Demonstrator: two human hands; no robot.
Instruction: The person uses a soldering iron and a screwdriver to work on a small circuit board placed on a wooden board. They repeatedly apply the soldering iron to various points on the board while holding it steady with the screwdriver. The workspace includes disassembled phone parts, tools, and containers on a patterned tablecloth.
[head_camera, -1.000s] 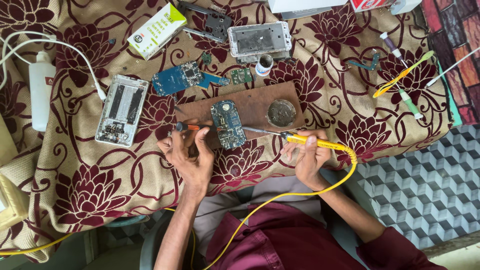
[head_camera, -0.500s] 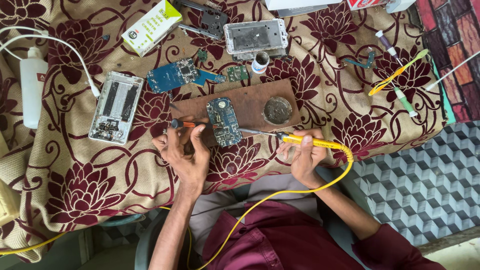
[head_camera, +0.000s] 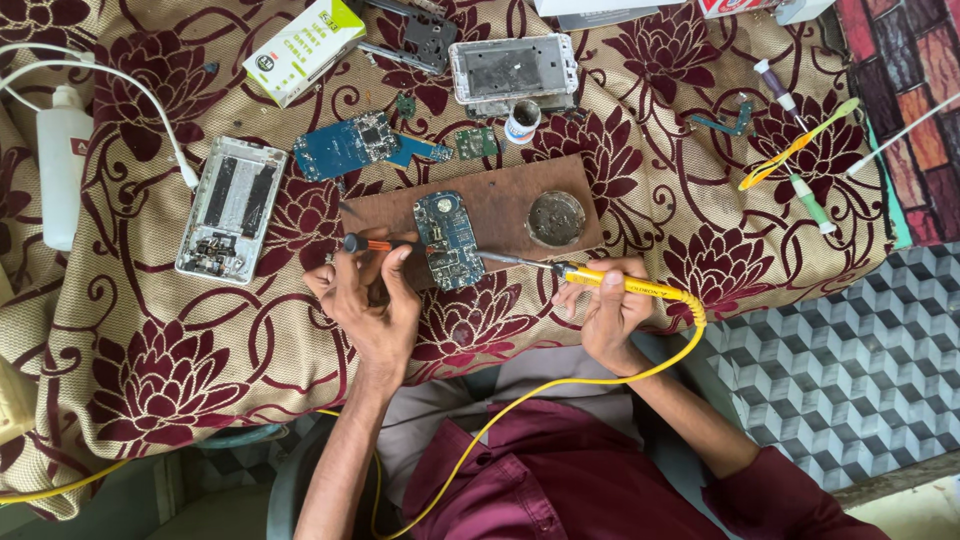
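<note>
Head view: at centre frame the left hand (head_camera: 368, 300) pinches an orange-handled tool (head_camera: 378, 243) against a blue circuit board (head_camera: 449, 240) lying on a brown wooden board (head_camera: 500, 205). Right hand (head_camera: 610, 305) grips a yellow soldering iron (head_camera: 620, 285), tip touching the board's right edge.

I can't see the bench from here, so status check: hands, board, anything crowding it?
Left hand grips orange tool; right hand holds yellow soldering iron. Blue circuit board on brown plate. Round tin beside it.
</note>
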